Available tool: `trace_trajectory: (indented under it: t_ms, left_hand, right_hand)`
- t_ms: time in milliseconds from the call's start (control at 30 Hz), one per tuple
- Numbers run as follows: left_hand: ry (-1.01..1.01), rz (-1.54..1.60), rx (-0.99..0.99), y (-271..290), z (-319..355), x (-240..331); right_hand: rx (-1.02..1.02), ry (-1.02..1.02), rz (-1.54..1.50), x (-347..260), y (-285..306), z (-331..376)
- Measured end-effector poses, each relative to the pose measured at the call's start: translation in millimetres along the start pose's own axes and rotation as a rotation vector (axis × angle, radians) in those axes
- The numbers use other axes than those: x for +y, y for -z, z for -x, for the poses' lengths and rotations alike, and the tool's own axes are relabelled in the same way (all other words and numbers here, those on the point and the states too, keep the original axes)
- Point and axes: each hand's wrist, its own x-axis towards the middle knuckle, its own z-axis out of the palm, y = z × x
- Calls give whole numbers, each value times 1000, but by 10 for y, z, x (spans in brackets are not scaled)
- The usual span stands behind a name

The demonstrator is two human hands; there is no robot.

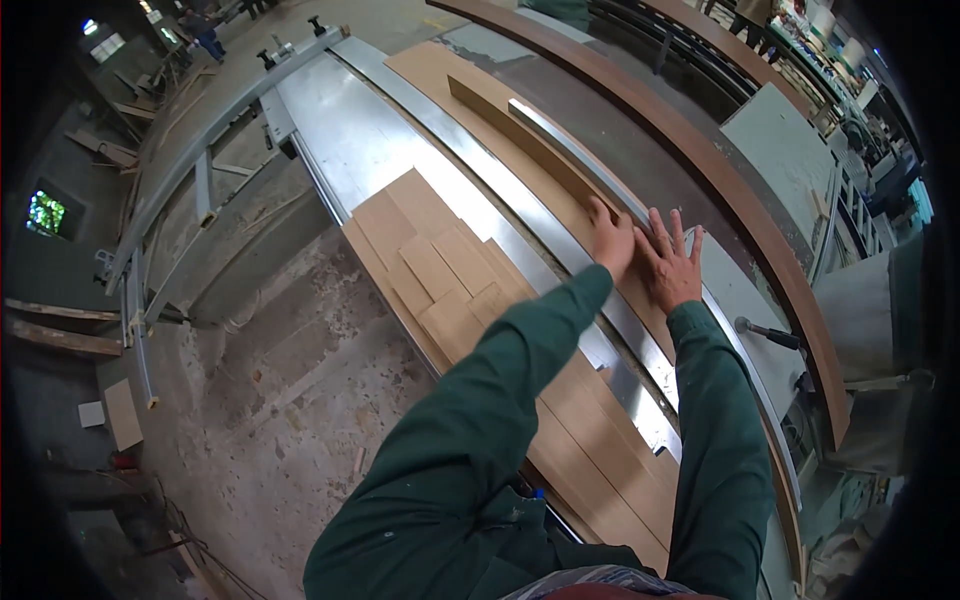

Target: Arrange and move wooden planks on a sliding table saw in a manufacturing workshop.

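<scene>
Resting at the near part of a long, thin brown wood-like strip [530,142], the left hand [613,245] has its fingers curled inward; whether they grip the strip or only press on it cannot be told. Just to its right, the right hand [672,268] lies with its fingers spread and extended, across the line of a straight silver metal bar [570,150]. The strip runs from the left hand toward the far left, along the left side of that bar, above a wide, flat tan board [420,65]. Both forearms wear dark-green fabric sleeves [715,400].

Left of the hands stretches a long, shiny silver metal table [345,110] with a narrow groove. Layered along its left side are flat, light-brown rectangular boards [590,440], with shorter pieces on top toward their far end. Farther left, a grey metal frame [195,190] stands over a stained concrete floor [290,370].

To the right of the hands, a black-handled tool [770,333] lies on a pale grey surface [735,285]. Beyond it, a long reddish-brown band [700,165] sweeps from far to near. At the far left, a person in blue [205,35] appears small.
</scene>
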Motion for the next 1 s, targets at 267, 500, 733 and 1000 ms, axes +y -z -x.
trace_trajectory:
  t_ms: [267,500,733,1000]
  left_hand:
    - [19,-62,127,-54,101,20]
    - [40,-213,118,64,-55,113]
    - [22,-189,127,245,-372,94]
    - [-20,-124,172,628,-841,86]
  right_hand:
    - [99,16,-119,102,-97,183]
    - [64,-2,-70,1114,-265,2190]
    - [-41,-58,-36,1523,-128,3113]
    - [-28,-9,-71,1331,-175,2606]
